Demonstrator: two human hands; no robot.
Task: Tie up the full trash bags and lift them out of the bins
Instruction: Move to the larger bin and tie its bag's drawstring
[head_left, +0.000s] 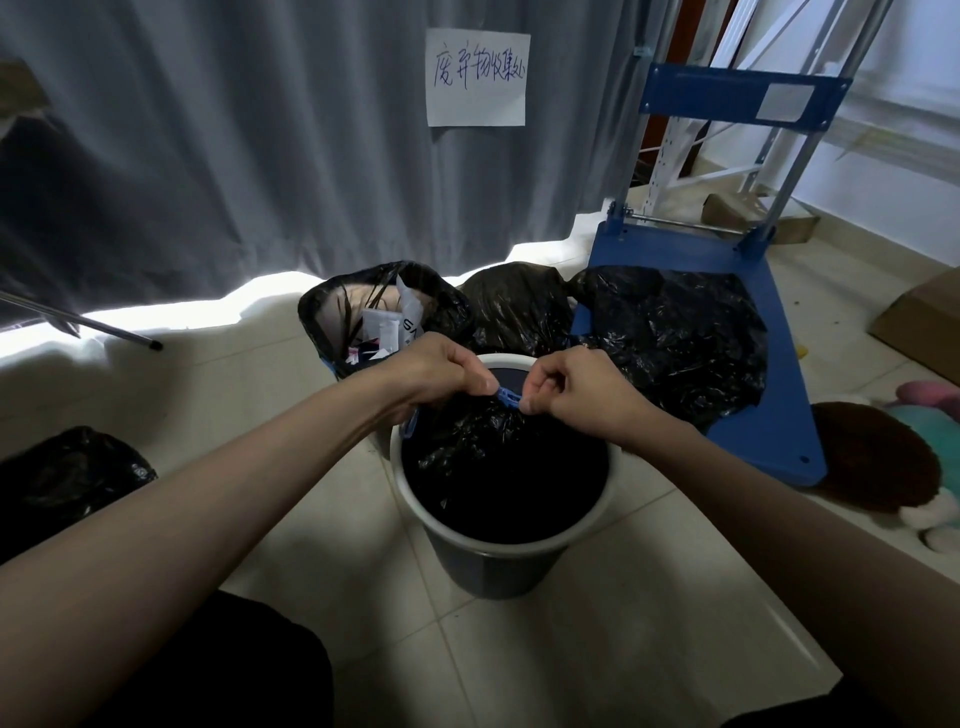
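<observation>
- In the middle of the frame a round dark bin with a pale rim (506, 545) stands on the pale tiled floor (545, 649); a crinkled black plastic trash bag (488, 441) sits inside it, its top gathered toward the far rim.
- The left hand (441, 371) and the right hand (576, 392) meet just above that gathered top, each with fingers curled, pinching one end of a thin blue drawstring (508, 397) stretched between them.
- A loop of the same blue string shows below the left wrist, at the bin's left rim.
- Just behind, a second bin lined with a black bag (332, 306) stands open, with white paper scraps visible inside.
- To the right of centre, loose black plastic bags (675, 332) lie on a blue platform cart (779, 415).
- In the upper middle, a white handwritten paper sign (477, 77) hangs on a grey curtain (208, 130).
- Another black bag (67, 478) lies at the left edge.
</observation>
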